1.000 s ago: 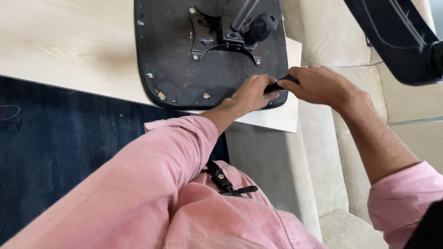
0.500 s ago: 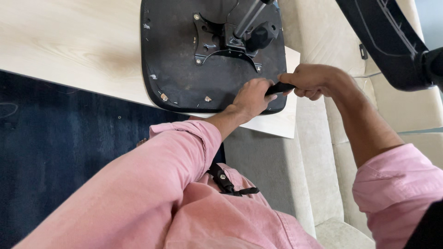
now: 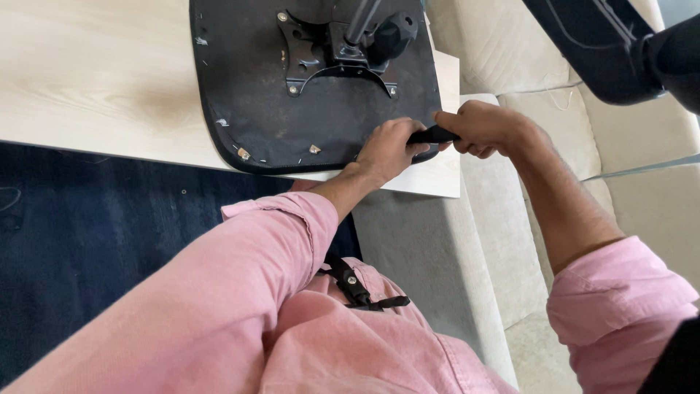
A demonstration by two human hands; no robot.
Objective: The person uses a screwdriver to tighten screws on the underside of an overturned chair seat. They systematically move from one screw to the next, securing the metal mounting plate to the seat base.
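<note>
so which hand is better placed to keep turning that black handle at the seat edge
Probably the right hand: it is closed around the black handle, while the left hand rests on the seat underside beside it.

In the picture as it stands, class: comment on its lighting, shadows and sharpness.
Head view: soft, even daylight on the pale wooden table; faint shadow under the black upturned chair seat; both hands sharp; the near pink sleeve slightly soft.
</note>
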